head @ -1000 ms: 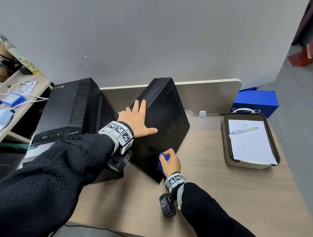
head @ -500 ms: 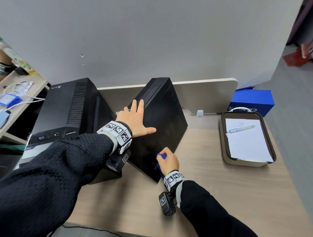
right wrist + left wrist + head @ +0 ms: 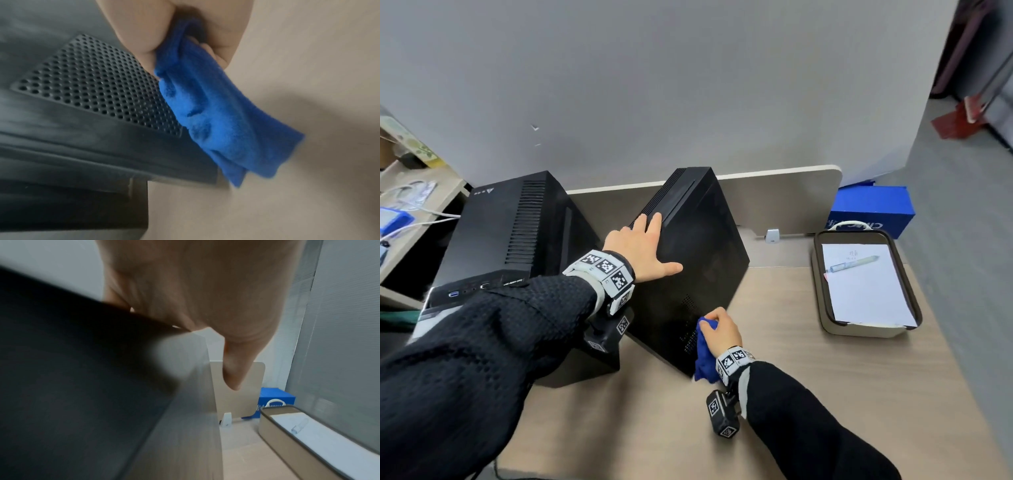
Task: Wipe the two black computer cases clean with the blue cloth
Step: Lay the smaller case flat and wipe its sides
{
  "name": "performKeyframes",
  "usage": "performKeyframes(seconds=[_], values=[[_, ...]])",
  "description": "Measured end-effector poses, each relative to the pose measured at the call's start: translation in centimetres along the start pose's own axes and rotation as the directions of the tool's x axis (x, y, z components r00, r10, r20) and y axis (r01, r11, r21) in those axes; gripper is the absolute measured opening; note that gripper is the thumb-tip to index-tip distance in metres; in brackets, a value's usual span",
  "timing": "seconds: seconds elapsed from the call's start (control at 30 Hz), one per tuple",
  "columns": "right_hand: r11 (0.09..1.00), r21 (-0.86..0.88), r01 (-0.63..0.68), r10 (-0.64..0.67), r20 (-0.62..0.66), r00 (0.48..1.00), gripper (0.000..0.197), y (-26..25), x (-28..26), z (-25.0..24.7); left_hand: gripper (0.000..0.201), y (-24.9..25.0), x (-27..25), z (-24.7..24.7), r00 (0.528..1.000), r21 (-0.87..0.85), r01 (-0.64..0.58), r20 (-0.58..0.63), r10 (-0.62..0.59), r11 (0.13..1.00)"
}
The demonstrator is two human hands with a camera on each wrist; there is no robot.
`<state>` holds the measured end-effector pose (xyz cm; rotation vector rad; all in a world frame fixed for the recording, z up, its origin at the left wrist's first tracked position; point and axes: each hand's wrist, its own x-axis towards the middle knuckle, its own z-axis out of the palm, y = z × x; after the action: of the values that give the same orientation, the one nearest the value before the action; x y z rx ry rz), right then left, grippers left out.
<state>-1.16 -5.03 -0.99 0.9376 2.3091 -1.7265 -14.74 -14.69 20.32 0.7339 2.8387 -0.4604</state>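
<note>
Two black computer cases are standing side by side on the desk (image 3: 808,377), the left case (image 3: 517,233) upright and the right case (image 3: 698,246) leaning. The left hand (image 3: 640,246) is lying flat, fingers spread, on the right case's top edge. The right hand (image 3: 722,330) is gripping the bunched blue cloth (image 3: 703,353) against that case's lower side, beside the perforated vent (image 3: 98,84).

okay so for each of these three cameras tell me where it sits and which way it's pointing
Head: worn on the head, looking down at the desk; both sleeved arms, left hand, right hand show.
Left wrist: under the left hand, facing along the thumb toward the tray; palm pressed on the right computer case.
Right wrist: faces the blue cloth and vent grille; fingers show.
Shared: that case, in all three.
</note>
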Motion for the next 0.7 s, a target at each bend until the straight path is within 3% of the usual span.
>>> performKeyframes(seconds=[0.13,0.27,0.43,0.57,0.7], values=[[0.999,0.045,0.01,-0.008,-0.057,0.998,0.006,-0.7,0.7,-1.8,0.082,0.3,2.0,-2.4,0.995,-0.227,0.058,0.09,-0.038,0.972],[0.995,0.091,-0.028,0.037,-0.09,0.995,0.005,0.1,0.5,-3.2,0.075,1.9,4.1,-3.9,0.955,-0.25,0.12,0.293,-0.043,0.961],[0.985,0.168,-0.024,0.046,-0.128,0.991,0.007,1.1,0.3,-5.2,0.099,2.6,5.7,-3.7,0.955,-0.316,0.211,0.269,-0.126,0.925],[0.971,0.238,0.001,0.043,-0.179,0.983,0.005,1.2,-0.2,-6.8,0.146,3.3,6.9,-3.2,0.96,-0.397,0.22,0.25,-0.125,0.891],[0.957,0.286,0.043,0.026,-0.236,0.972,0.005,0.9,-0.9,-8.4,0.136,4.4,8.6,-4.5,0.961,-0.408,0.198,0.26,-0.094,0.892]])
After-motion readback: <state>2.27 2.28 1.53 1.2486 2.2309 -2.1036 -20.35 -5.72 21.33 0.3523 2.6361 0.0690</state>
